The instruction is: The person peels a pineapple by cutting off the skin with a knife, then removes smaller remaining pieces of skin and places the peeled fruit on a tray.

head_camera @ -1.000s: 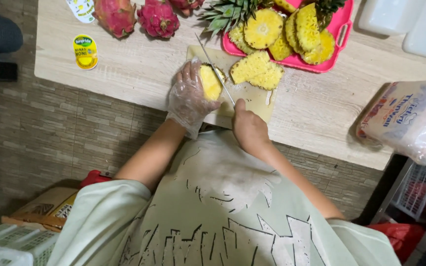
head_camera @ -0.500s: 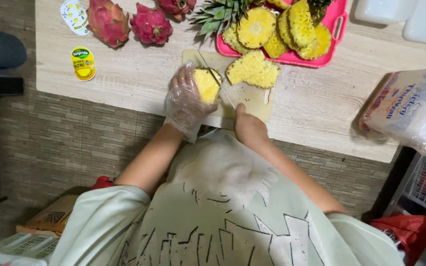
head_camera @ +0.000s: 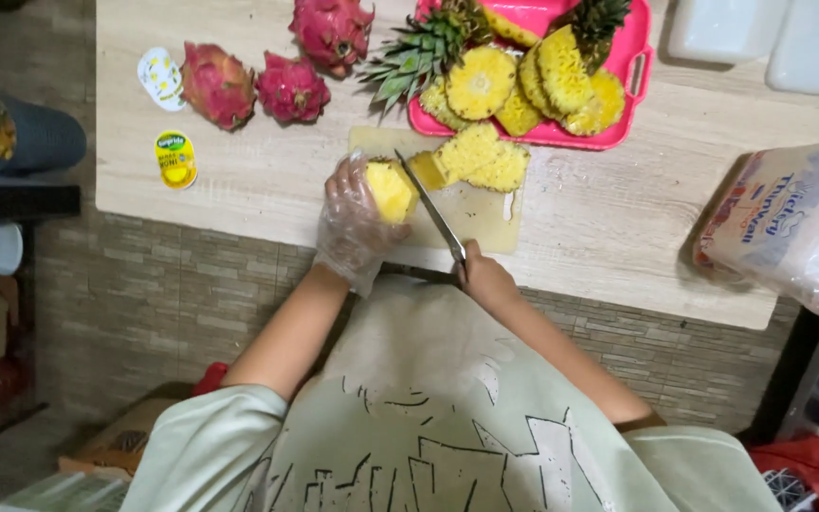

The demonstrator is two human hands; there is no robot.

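Gripping a knife [head_camera: 431, 210], the bare right hand [head_camera: 485, 280] sits closed round the handle at the near edge of the cutting board [head_camera: 485, 223], blade angled up toward the pineapple piece [head_camera: 391, 190]. That piece is clasped firmly in the plastic-gloved left hand [head_camera: 353, 223] at the board's left end, and cut pineapple chunks [head_camera: 474, 156] lie on its far side. Beyond the board, a pink tray [head_camera: 561, 133] carries pineapple slices, and three dragon fruits [head_camera: 291, 87] rest to the far left of it.

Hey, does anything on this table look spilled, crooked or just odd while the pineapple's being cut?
Nothing spilled or damaged. One oddity: only the left hand, holding the pineapple piece, wears a clear glove; the right hand grips the knife bare.
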